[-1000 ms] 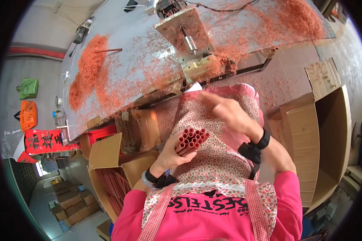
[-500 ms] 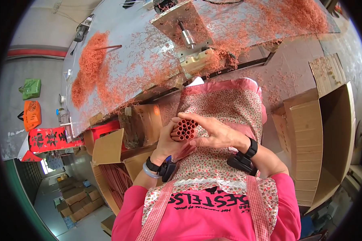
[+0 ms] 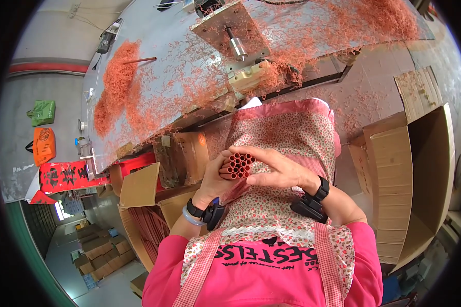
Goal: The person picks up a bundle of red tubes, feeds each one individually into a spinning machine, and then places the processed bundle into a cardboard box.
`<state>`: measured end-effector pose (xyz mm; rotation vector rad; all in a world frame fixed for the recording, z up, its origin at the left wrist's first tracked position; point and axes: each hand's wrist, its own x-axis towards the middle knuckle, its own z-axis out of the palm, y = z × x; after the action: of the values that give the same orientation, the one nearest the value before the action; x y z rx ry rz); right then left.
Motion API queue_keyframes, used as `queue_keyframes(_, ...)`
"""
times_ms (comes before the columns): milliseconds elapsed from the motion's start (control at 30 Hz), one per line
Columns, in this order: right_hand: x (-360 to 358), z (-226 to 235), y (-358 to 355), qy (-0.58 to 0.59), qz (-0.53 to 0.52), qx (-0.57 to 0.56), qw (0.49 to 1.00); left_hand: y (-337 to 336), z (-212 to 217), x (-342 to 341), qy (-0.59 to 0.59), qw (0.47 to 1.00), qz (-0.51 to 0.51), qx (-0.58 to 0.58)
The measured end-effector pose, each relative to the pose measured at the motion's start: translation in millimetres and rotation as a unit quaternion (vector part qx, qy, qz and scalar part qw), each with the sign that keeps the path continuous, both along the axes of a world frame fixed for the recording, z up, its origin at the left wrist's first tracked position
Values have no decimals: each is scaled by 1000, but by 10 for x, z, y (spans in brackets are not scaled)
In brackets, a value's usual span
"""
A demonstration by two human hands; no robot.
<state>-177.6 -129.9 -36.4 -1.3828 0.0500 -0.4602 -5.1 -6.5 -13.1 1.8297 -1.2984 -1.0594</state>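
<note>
Over my lap I hold a bundle of thin red tubes (image 3: 238, 166), its round hollow ends facing up. My left hand (image 3: 211, 179) is wrapped round the bundle's left side, with part of its fingers hidden behind the tubes. My right hand (image 3: 284, 170) closes in from the right: its fingers lie along the far edge of the bundle, and the thumb rests by the near right side. Beyond my hands, a small machine with a pointed metal spindle (image 3: 237, 48) is mounted on the workbench (image 3: 174, 41).
Curly red shavings (image 3: 119, 77) cover much of the bench, and one loose tube (image 3: 141, 60) lies across a heap. To my left, a cardboard box (image 3: 140, 187) holds more reddish tubes (image 3: 147, 225). A large open cardboard box (image 3: 392, 189) stands at my right.
My right thumb has shifted slightly along the bundle's near right side. The bundle stays between my hands, in almost the same place.
</note>
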Motion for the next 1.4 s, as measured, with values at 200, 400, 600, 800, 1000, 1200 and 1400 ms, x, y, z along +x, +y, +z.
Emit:
queue_keyframes(200,16,-4,21,-6,-13,116,993,17,-49,81,-110,991,-12,-73)
queue_keyframes(400,-103,162,6,142,4,224,964,-96,18,183,-250,940,-57,-224)
queue_keyframes(600,-100,276,73,106,-9,308,946,-137,93,233,-356,894,-100,-252)
queue_keyframes(800,-57,205,87,59,22,373,926,-105,62,326,-360,892,-93,-257)
queue_keyframes(1000,-105,164,134,48,-170,221,959,-95,101,344,-354,893,-97,-260)
queue_keyframes(1200,-272,287,121,-187,-202,-242,930,-129,168,384,-368,882,-113,-273)
queue_keyframes(1400,-213,350,158,-195,-206,-340,896,-168,234,384,-392,865,-145,-279)
